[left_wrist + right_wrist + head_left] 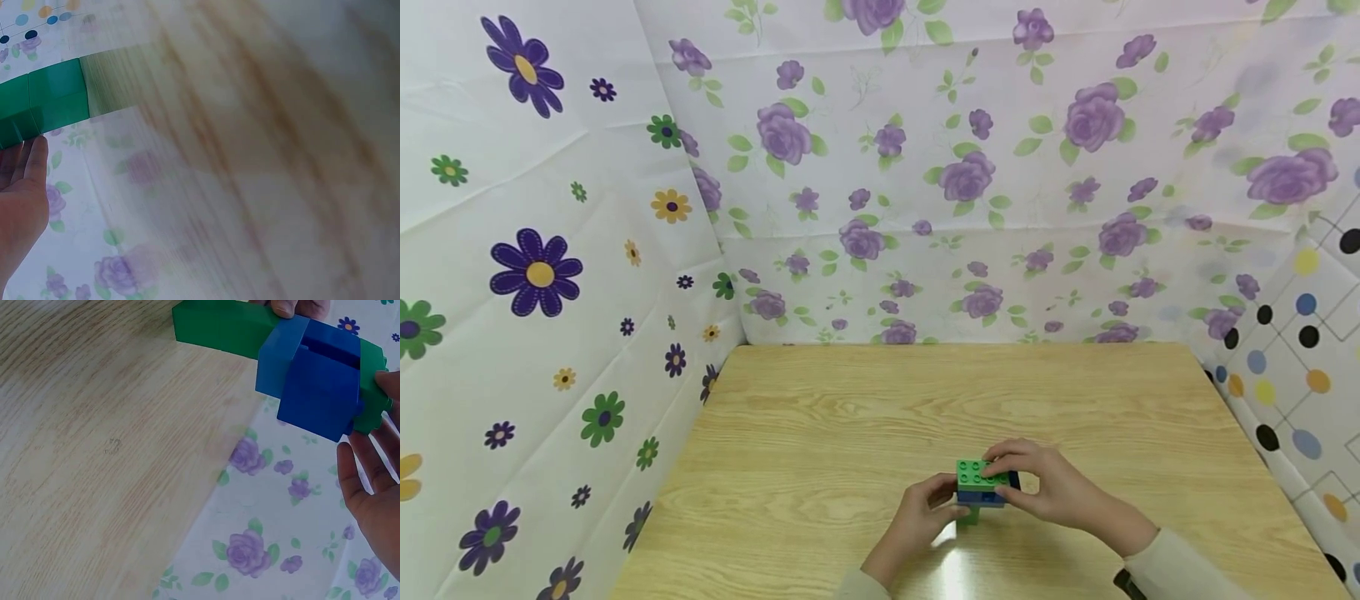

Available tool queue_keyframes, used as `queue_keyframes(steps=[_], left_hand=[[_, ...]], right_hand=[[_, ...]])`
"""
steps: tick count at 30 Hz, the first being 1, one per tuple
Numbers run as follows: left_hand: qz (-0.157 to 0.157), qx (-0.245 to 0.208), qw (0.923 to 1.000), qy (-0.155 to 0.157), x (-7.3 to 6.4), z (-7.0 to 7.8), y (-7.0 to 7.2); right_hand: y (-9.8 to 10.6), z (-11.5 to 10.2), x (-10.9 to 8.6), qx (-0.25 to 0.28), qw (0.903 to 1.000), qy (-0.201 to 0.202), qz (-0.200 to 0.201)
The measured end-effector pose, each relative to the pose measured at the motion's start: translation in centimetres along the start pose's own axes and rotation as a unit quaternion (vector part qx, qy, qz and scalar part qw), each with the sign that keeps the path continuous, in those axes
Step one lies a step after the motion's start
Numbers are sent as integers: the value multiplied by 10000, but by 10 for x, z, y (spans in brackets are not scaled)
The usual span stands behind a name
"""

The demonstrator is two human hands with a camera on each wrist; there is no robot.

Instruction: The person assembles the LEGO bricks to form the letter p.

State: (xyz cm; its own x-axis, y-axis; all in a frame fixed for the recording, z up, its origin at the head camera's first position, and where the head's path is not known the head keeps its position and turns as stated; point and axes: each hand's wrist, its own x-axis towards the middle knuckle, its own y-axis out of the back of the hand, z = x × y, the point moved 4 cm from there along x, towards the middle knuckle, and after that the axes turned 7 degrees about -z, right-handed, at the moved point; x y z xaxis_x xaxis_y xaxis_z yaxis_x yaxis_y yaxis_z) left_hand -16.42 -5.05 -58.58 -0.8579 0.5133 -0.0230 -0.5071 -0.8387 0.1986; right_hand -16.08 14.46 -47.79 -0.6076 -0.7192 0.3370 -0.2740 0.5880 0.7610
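Observation:
A small structure of toy building bricks stands at the front of the table, between both hands. On top lies a studded green brick (970, 475). Below it are blue bricks (319, 387), one jutting out sideways, carried by a narrow green column (219, 328). My left hand (917, 517) grips the structure from the left, its fingertips (284, 307) where the column meets the blue. From the right, my right hand (1052, 492) pinches the top green brick, thumb in front and fingers over the studs. In the left wrist view the left fingers lie against green brick sides (56, 94).
The glossy wood-grain table (820, 425) extends behind and left of the bricks. Flower-print sheets (865, 167) hang along its back and left edges, and a dotted sheet (1300, 358) along the right. A dark band (1127, 583) shows by the right sleeve.

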Motion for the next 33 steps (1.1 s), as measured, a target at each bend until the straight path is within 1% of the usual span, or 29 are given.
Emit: queue_keyframes(steps=[3,7,10,15,17,20,23,26,28,30,33], left_hand=[[-25,10,10000,-31,-1,0,0],[-41,-12,10000,-51,-2,0,-2],[-16,1,10000,-43,-4,1,-2],[30,76,10000,-56,-3,2,-1],[31,91,9999,-82,-2,2,-2],[27,86,9999,-132,-1,3,-3],[23,-2,9999,-124,0,3,-4],[75,-121,9999,-43,1,1,-4],[115,-185,9998,16,1,-1,-4],[147,-229,9996,64,0,-2,-3],[170,-306,9993,104,0,-3,-2]], right_hand=[[-1,-3,-2,-187,9998,-25,54],[-2,-10,-3,-564,9983,79,105],[-3,-14,-3,-734,9970,133,212],[-6,-15,-5,-847,9955,43,413],[-6,-15,-6,-796,9959,-16,438],[-7,-11,-11,-522,9972,-230,476],[-7,-4,-19,-94,9955,-622,710],[-7,5,-29,358,9879,-1060,1073],[-8,12,-37,706,9819,-1216,1266],[-12,19,-43,1064,9768,-1296,1330],[-20,26,-50,1644,9696,-1264,1300]])
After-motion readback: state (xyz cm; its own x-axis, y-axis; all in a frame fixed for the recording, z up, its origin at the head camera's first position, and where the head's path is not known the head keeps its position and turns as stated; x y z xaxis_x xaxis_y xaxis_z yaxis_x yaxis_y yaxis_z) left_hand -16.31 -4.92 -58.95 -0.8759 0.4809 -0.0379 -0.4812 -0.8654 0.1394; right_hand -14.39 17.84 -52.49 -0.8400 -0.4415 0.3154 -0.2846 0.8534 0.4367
